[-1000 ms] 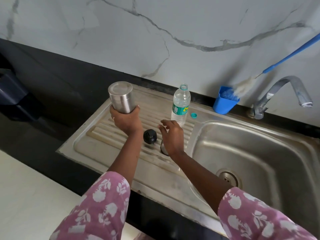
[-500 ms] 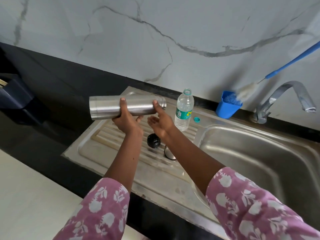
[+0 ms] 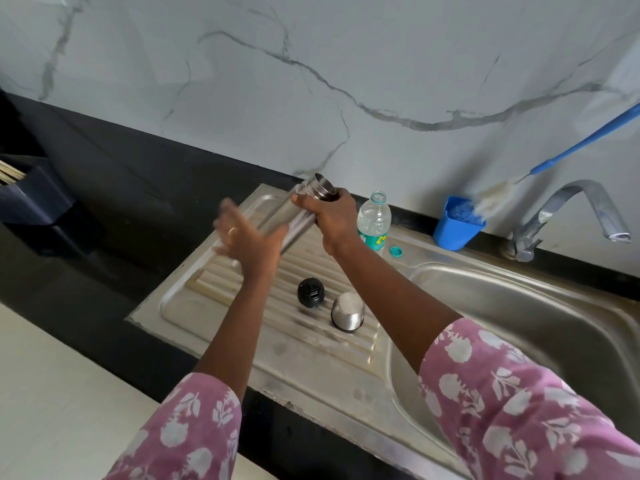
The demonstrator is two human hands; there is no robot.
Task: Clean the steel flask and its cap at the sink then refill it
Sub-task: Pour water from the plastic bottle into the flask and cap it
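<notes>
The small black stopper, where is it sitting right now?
In the head view the black stopper lies on the ribbed draining board, left of the basin, just beside the upturned steel cap, between the person's forearms.

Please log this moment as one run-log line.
right hand: grips open steel flask near mouth, tilted | left hand: open at base, blurred | black stopper, steel cup cap: on drainboard

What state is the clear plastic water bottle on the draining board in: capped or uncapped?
Uncapped. The clear plastic water bottle stands upright with a bare open neck; its small teal cap lies on the steel draining board beside it.
</notes>
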